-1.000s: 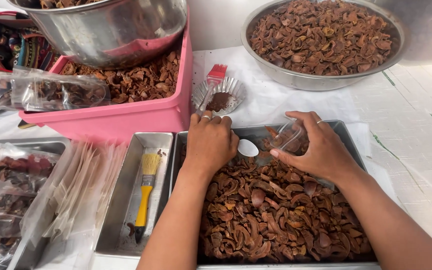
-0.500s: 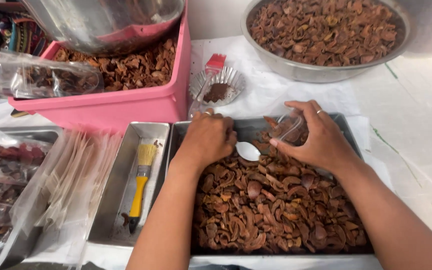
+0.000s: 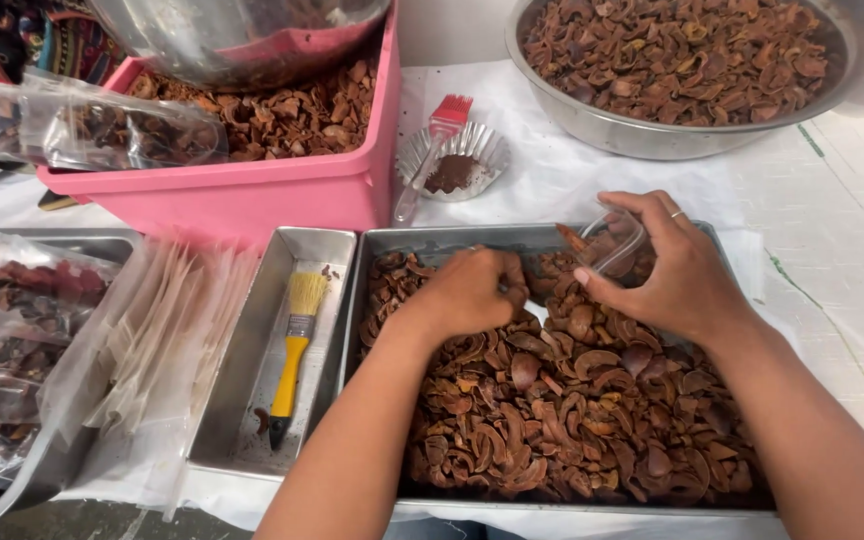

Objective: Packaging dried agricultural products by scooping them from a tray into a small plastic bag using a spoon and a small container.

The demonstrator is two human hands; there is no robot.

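A steel tray [image 3: 372, 255] of brown shells [image 3: 572, 420] is sitting nearest on the white-covered table [image 3: 832, 260]. The left hand [image 3: 472, 292] is curling loosely into the shells; what it grips is hidden. The right hand [image 3: 677, 270] is pinching a clear cup [image 3: 614, 240], tilted over the tray's far end. Left, a yellow brush [image 3: 294, 345] is lying in a second tray [image 3: 252, 370]. Farther back, a pink tub [image 3: 252, 190] and a steel bowl [image 3: 652, 135] are holding more shells.

Pink tub [image 3: 252, 195] and steel bowl [image 3: 652, 135] block behind; cloth [image 3: 542, 180] between lies open.
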